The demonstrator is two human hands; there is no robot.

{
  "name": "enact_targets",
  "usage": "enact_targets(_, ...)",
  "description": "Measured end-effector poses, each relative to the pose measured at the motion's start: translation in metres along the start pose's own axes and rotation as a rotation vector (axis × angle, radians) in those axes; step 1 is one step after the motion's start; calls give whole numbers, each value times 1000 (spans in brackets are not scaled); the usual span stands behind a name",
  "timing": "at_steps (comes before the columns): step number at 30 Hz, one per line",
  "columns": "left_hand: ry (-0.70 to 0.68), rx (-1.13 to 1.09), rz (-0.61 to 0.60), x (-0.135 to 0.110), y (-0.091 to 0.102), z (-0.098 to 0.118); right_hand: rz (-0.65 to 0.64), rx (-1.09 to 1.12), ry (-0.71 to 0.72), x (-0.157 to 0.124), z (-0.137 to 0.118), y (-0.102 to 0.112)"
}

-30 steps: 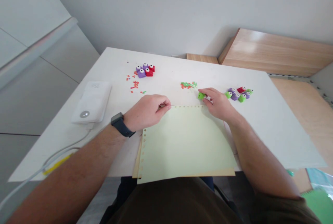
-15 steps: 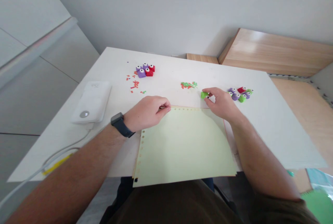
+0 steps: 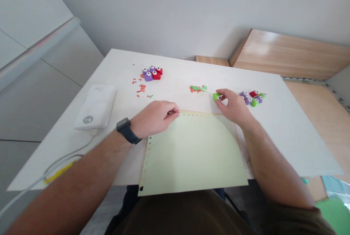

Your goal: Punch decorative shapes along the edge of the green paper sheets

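Observation:
A pale green paper sheet (image 3: 194,151) lies on the white table (image 3: 287,125) in front of me, with small punched holes along its far and left edges, on top of other sheets. My left hand (image 3: 154,118), with a dark watch at its wrist, pinches the sheet's far left corner. My right hand (image 3: 232,107) is closed on a small green craft punch (image 3: 217,97) just beyond the sheet's far right corner. Green and red paper bits (image 3: 198,89) lie scattered beside it.
A cluster of purple, red and green punches (image 3: 253,98) sits right of my right hand. Another cluster of purple and red punches (image 3: 152,73) stands far left, with red scraps (image 3: 140,89) near it. A white device (image 3: 95,106) with a cable lies left. A wooden bench (image 3: 290,54) is behind.
The green sheet slid toward me and rotated slightly. My right hand lifted the green punch off the sheet's far edge and moved it a little away to the right.

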State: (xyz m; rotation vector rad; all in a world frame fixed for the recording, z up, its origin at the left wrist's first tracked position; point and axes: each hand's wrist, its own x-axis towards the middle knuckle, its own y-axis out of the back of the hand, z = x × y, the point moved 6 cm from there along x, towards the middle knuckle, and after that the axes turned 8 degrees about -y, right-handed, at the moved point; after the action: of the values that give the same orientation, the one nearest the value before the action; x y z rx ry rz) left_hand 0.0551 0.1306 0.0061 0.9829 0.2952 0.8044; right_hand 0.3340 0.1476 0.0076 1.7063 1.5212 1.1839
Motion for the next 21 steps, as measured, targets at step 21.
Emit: enact_targets(21, -4, 0, 2, 0, 0, 1, -223, 39, 61, -6, -11, 7)
